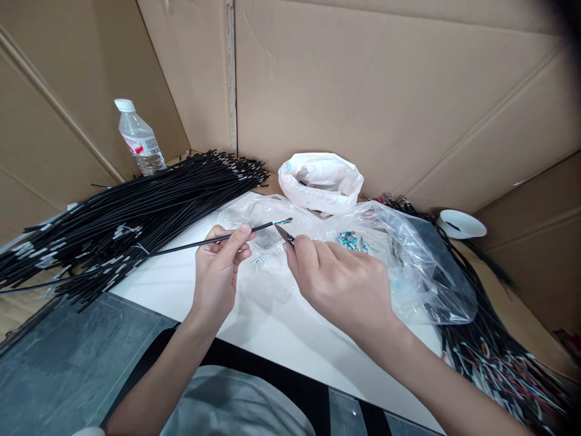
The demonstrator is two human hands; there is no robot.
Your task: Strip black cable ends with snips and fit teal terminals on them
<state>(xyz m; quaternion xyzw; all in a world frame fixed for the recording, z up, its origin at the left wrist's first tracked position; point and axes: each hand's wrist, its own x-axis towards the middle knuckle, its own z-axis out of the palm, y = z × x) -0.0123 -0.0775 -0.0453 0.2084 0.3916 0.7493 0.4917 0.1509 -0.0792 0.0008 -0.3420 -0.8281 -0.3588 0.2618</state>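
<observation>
My left hand [222, 260] pinches a thin black cable [195, 243] a little way back from its end. Beyond the fingers, the cable's tip shows bluish and bare strands [284, 221]. My right hand [340, 278] is closed around a small dark tool with a pointed metal tip [283, 233]; the fist hides most of it, so its exact kind is unclear. That tip lies right beside the cable's stripped end; whether they touch is hard to tell. Under both hands spreads a clear plastic bag [272, 272] on the white table [290, 345].
A large bundle of black cables [149, 200] lies at left, near a water bottle [141, 142]. At the back stands a white bag [313, 197]. Small blue pieces [353, 241], a white bowl [462, 224] and more cables [490, 339] are at right. Cardboard walls [385, 91] enclose the table.
</observation>
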